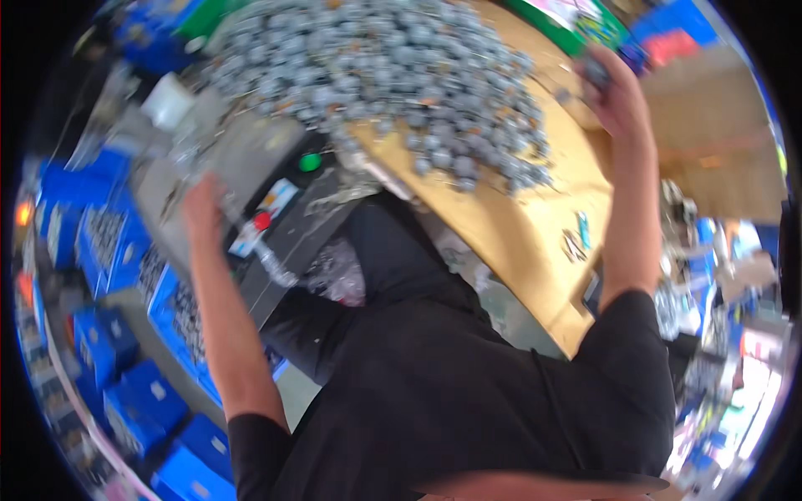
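My right hand point(620, 96) is raised at the far right of the table, its fingers closed around a small dark grey rounded part point(596, 73). At the left, my left hand point(203, 207) is over a grey machine bench point(159, 196), beside a clear plastic tube point(232, 204). Motion smears its fingers, so whether they grip anything is unclear. Just right of it is a dark control panel with a green button point(310, 162) and a red button point(262, 220). A large heap of small grey rounded parts point(401, 71) covers the far side of the wooden table point(535, 259).
Blue bins point(113, 242), some filled with grey parts, stand along the left. A white container point(169, 102) is at the bench's far end. Small tools point(576, 242) lie near the table's right edge. A green tray point(555, 25) and a cardboard box point(710, 125) are at the far right.
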`<state>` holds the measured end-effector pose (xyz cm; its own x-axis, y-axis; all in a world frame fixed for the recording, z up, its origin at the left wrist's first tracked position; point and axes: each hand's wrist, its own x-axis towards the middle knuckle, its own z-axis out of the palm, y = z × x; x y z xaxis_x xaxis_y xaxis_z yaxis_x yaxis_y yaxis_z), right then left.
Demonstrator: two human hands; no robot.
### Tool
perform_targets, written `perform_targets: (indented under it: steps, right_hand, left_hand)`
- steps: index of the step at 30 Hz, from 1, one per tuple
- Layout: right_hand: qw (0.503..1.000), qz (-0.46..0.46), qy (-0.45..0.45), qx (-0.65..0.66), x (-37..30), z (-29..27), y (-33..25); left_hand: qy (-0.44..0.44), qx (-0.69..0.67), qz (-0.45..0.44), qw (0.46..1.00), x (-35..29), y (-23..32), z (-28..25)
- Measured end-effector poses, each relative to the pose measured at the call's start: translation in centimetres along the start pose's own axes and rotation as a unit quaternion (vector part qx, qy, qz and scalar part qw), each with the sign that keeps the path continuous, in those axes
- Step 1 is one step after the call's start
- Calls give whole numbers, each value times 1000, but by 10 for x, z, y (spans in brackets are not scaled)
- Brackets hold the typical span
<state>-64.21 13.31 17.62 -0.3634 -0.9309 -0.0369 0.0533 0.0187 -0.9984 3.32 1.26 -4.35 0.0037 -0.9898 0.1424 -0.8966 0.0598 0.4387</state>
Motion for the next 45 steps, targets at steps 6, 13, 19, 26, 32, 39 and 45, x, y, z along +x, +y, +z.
perform_targets:
  steps: [6,13,19,26,32,39,45]
  right_hand:
    - [988,-2,-152,-36,-39,63,-4]
    - [932,41,-349,-87,-42,103,11]
    - [900,-32,-407,-154,-62,84,-13]
    - [909,-25,-345,-231,-102,92,-23]
    - [942,-11,-312,-125,-158,48,-19]
    - [942,0,-323,-86,-197,13,-25]
    - [941,-9,-331,-66,-196,18,-23]
  left_hand:
    - [155,-46,176,971,45,121,-17]
    - [-102,13,-22,994,-9,201,-38]
    - [227,13,-54,972,20,109,-31]
    - [192,152,-53,968,50,41,-32]
    - [217,155,-86,960,76,14,-14]
    - [232,154,-77,957,63,19,-31]
    - [256,121,-90,955,15,26,-57]
